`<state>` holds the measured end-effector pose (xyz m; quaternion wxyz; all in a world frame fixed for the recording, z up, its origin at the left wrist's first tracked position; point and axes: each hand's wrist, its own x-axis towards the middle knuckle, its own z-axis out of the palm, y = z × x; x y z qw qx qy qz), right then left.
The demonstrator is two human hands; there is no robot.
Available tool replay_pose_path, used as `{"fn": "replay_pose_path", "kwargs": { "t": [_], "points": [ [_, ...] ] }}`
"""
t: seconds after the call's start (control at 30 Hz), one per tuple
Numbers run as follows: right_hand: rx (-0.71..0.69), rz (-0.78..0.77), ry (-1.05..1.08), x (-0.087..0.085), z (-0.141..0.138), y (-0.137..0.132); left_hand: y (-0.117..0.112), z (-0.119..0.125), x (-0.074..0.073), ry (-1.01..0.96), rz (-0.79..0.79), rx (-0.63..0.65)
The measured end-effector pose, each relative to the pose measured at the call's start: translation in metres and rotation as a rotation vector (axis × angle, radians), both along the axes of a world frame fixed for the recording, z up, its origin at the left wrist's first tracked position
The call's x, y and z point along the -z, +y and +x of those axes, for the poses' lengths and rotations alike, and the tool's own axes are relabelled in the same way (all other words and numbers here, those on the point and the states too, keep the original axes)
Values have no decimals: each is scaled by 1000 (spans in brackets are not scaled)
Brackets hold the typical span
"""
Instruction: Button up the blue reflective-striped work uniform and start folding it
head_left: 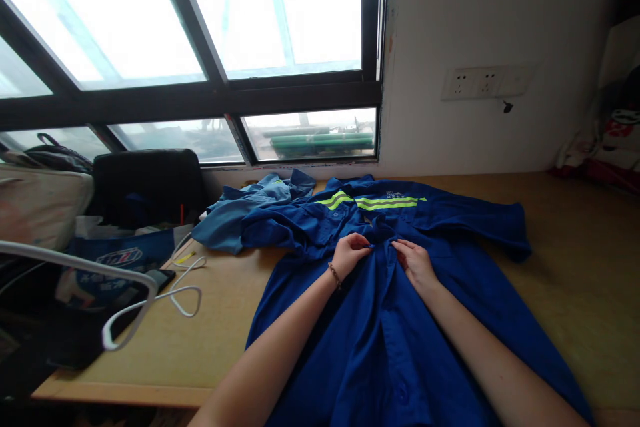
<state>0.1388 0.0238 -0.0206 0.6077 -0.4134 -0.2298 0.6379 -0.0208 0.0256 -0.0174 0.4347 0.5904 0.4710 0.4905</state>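
Here, both hands (351, 256) (418, 267) pinch the blue jacket (383, 300); chest lettering (395, 194) illegible.

Both hands (349, 257) on blue jacket (383, 300) (striped)

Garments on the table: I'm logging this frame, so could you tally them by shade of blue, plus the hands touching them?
Dark-blue garment: 1, as far as the folds show
Light-blue garment: 1
Hands: 2, the left hand and the right hand, both on the dark-blue garment
Total: 4
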Motion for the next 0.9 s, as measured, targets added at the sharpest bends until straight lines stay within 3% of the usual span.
{"fn": "replay_pose_path", "kwargs": {
  "t": [0.1, 0.23, 0.33, 0.43, 0.5, 0.57, 0.63, 0.7, 0.83, 0.9],
  "points": [
    [58, -5, -2, -4, 5, 3, 3, -8, -8, 90, 66, -132],
    [151, 14, 4, -10, 17, 10, 4, -28, -28, 424, 219, -403],
    [189, 35, -9, -13, 23, 13, -1, -32, -39, 722, 251, -401],
    [195, 48, -29, -15, 26, 13, -17, -15, -44, 909, 312, -380],
    [201, 39, -15, -15, 26, 13, -30, 3, -47, 884, 357, -299],
    [205, 29, 6, -15, 26, 14, -41, 17, -48, 801, 297, -69],
    [204, 23, -4, -12, 26, 15, -46, 24, -45, 726, 132, 207],
    [199, 18, -50, -9, 27, 16, -44, 24, -39, 678, -58, 381],
    [196, 53, -197, -6, 28, 15, -31, 16, -24, 454, -354, 478],
    [283, 159, -429, -15, 29, 9, -25, 12, -20, 231, -451, 484]
  ]
}}
